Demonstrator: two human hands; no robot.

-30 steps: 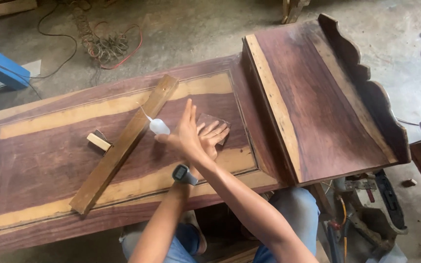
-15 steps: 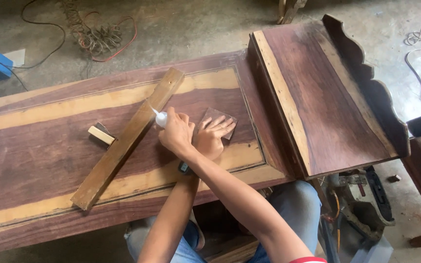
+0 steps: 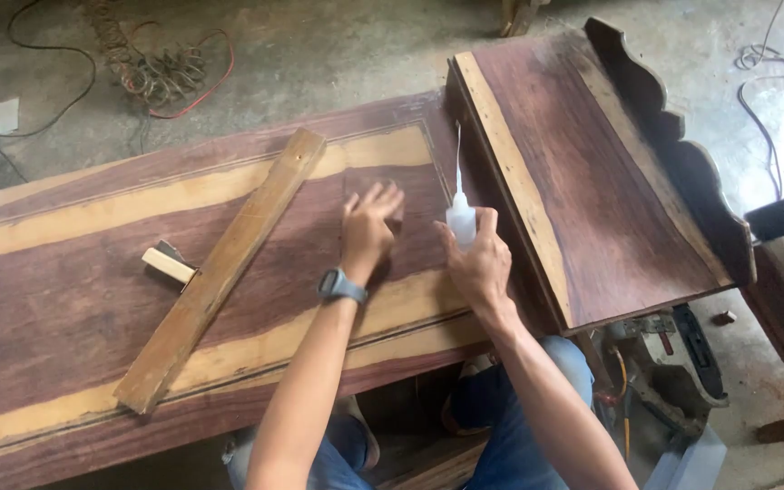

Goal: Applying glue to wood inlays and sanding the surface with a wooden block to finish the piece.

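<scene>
Right hand (image 3: 481,265) gripping small white long-nozzled squeeze bottle (image 3: 460,218), tip up — left hand (image 3: 369,227) flat, fingers spread, pressing sandpaper on dark two-tone wooden panel (image 3: 65,308). Surface work looks midway — no glue visible yet.

A long dark wooden panel (image 3: 65,308) carries a pale wooden strip (image 3: 220,272) and a small block (image 3: 167,265).
</scene>
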